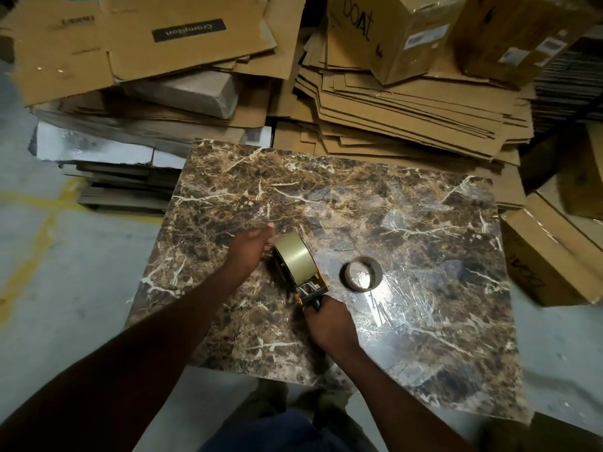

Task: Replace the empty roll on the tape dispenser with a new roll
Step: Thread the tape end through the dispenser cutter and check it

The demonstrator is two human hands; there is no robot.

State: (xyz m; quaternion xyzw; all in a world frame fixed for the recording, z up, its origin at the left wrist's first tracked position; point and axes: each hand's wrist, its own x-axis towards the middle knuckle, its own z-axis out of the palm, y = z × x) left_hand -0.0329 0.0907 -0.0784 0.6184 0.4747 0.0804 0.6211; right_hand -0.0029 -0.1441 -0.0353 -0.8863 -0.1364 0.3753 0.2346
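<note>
Head view, looking down on a brown marble-patterned table top (375, 197) standing on a grey concrete floor (75, 262). The tape dispenser (298, 272) lies near the middle of the table, toward its near-left part, with a full roll of tan tape (295, 256) seated on its wheel; the dispenser's yellow frame and metal front parts show just below the roll. The right hand (329, 324) is closed around the dispenser's handle at its near end. The left hand (253, 244) touches the far-left side of the tape roll, fingers curled against it; whether they grasp the roll or only press on it cannot be told. The empty roll (361, 273), a bare cardboard ring, lies flat on the table just to the right of the dispenser, apart from both hands. Beyond the table, stacks of flattened cardboard (408, 102) are piled, with a closed cardboard box (391, 31) resting on top; further boxes (551, 256) stand at the right edge. The person's dark trousers and shoes show at the bottom.
</note>
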